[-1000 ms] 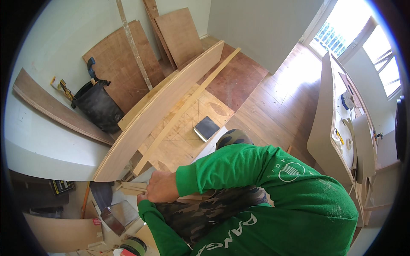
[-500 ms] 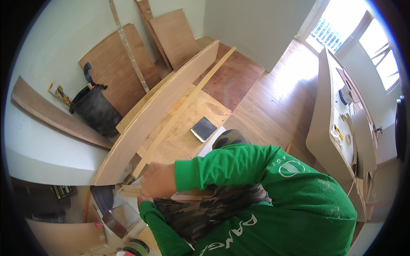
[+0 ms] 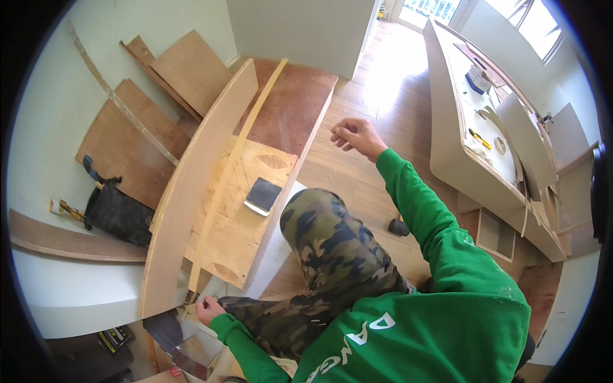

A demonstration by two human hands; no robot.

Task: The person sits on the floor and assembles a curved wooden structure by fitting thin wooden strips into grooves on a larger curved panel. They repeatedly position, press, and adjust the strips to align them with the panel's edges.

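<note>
A long, narrow, pale wooden strip (image 3: pixel 221 189) lies beside a tall, curved, light-wood panel (image 3: pixel 185 179) standing on edge, its near end just beyond the left hand (image 3: pixel 209 311). The left fingers are drawn narrow; whether they hold anything cannot be told. The right hand (image 3: pixel 356 137) is raised over the floor, its fingers loosely curled and apart, with nothing visible in them. The strip is probably light, dry and springy, liable to bend or splinter if lifted by one end; a hold by both edges near mid-length would suit it. Beneath it are a pale, pencil-marked plywood board (image 3: pixel 233 246), bearing a black-and-white rectangular block (image 3: pixel 260 195), and a smooth reddish-brown board (image 3: pixel 297 105). Glossy brown plank flooring (image 3: pixel 393 89) separates these from a long white counter (image 3: pixel 450 124), which carries a yellow-handled cutter (image 3: pixel 479 139).
</note>
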